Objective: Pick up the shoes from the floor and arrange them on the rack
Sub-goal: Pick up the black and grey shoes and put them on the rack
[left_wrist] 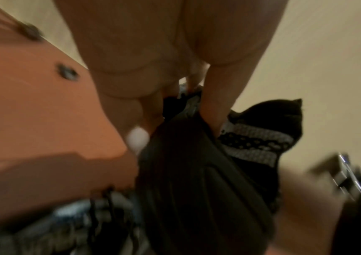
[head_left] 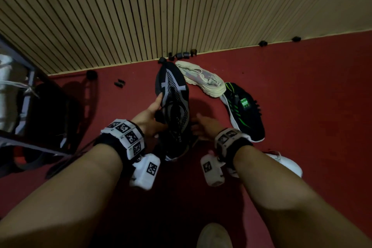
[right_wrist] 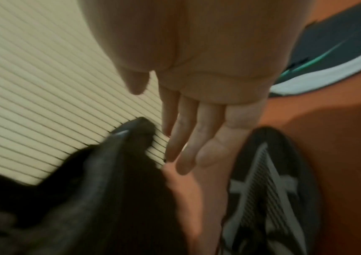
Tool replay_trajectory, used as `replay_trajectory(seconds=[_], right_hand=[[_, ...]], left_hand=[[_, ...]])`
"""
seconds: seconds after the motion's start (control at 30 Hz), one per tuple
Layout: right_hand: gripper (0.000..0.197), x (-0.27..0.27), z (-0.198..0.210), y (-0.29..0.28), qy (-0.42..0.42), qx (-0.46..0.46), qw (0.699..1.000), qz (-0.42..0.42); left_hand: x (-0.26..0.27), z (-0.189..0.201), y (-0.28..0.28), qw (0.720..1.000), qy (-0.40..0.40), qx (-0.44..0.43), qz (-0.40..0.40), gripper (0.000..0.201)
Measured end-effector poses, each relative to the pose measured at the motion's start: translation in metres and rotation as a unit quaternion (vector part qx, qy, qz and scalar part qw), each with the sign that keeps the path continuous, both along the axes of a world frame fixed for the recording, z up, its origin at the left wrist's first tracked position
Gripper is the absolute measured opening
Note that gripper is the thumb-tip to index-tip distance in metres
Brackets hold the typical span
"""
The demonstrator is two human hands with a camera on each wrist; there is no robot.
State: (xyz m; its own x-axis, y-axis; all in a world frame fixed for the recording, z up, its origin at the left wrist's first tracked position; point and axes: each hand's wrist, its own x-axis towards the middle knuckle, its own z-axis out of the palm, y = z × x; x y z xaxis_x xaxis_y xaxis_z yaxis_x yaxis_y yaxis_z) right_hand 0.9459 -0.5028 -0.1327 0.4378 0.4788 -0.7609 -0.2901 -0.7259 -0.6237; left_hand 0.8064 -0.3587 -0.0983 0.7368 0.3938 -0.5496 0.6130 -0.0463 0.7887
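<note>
My left hand (head_left: 156,110) grips a black shoe with grey mesh and white stripes (head_left: 173,88) by its side and holds it off the red floor, toe toward the wall. In the left wrist view my fingers (left_wrist: 214,107) curl into that shoe (left_wrist: 197,181). A matching second shoe (right_wrist: 269,186) lies on the floor just below. My right hand (head_left: 201,125) hovers beside it, fingers (right_wrist: 186,146) straight and holding nothing. The dark metal rack (head_left: 30,90) stands at the left.
A cream shoe (head_left: 201,78), a black shoe with green stripes (head_left: 245,115) and a white shoe (head_left: 285,163) lie on the red floor (head_left: 312,96) to the right. Small black pieces sit along the slatted wall (head_left: 181,6). A pale shoe tip (head_left: 213,235) shows at the bottom.
</note>
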Motion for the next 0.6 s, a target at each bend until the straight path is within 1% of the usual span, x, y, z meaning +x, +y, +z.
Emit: replay_trajectory(seconds=[0.07, 0.1, 0.13, 0.2, 0.23, 0.27, 0.3, 0.37, 0.43, 0.47, 0.53, 0.57, 0.6], right_hand=[[0.042, 0.007, 0.010, -0.006, 0.064, 0.057, 0.992, -0.090], [0.039, 0.014, 0.013, -0.011, 0.059, 0.064, 0.991, -0.103], [0.035, 0.015, 0.019, -0.017, 0.065, 0.067, 0.989, -0.110], [0.025, 0.015, 0.021, -0.030, 0.044, 0.070, 0.991, -0.102], [0.030, 0.014, 0.020, -0.037, 0.029, 0.072, 0.992, -0.100], [0.038, 0.013, 0.020, -0.044, 0.020, 0.071, 0.992, -0.100], [0.041, 0.015, 0.015, -0.051, 0.023, 0.068, 0.993, -0.098], [0.038, 0.018, 0.009, -0.060, 0.031, 0.041, 0.994, -0.099], [0.039, 0.023, -0.003, -0.066, 0.031, -0.002, 0.992, -0.123], [0.039, 0.026, -0.008, -0.069, 0.024, -0.016, 0.991, -0.127], [0.038, 0.030, -0.013, -0.074, 0.018, -0.044, 0.992, -0.120], [0.038, 0.033, -0.017, -0.078, 0.026, -0.069, 0.991, -0.116], [0.039, 0.035, -0.023, -0.081, 0.033, -0.090, 0.989, -0.115]], left_hand=[[0.008, -0.002, -0.010, 0.999, 0.001, 0.017, -0.049, 0.105], [0.013, -0.007, -0.017, 0.998, -0.009, 0.021, -0.061, 0.106], [0.018, -0.011, -0.021, 0.998, -0.022, 0.016, -0.065, 0.107], [0.024, -0.021, -0.029, 0.996, -0.024, 0.015, -0.084, 0.109], [0.027, -0.024, -0.034, 0.995, -0.019, 0.013, -0.102, 0.111], [0.030, -0.029, -0.039, 0.993, -0.016, 0.008, -0.113, 0.112], [0.032, -0.032, -0.043, 0.993, -0.014, -0.004, -0.113, 0.112], [0.038, -0.041, -0.051, 0.994, -0.008, -0.021, -0.109, 0.101], [0.040, -0.048, -0.057, 0.995, 0.002, -0.012, -0.103, 0.085], [0.040, -0.051, -0.056, 0.996, 0.011, -0.011, -0.083, 0.080], [0.038, -0.061, -0.051, 0.998, 0.045, 0.014, -0.040, 0.080], [0.036, -0.064, -0.048, 0.996, 0.073, 0.041, -0.033, 0.083], [0.033, -0.070, -0.044, 0.991, 0.107, 0.069, -0.044, 0.085]])
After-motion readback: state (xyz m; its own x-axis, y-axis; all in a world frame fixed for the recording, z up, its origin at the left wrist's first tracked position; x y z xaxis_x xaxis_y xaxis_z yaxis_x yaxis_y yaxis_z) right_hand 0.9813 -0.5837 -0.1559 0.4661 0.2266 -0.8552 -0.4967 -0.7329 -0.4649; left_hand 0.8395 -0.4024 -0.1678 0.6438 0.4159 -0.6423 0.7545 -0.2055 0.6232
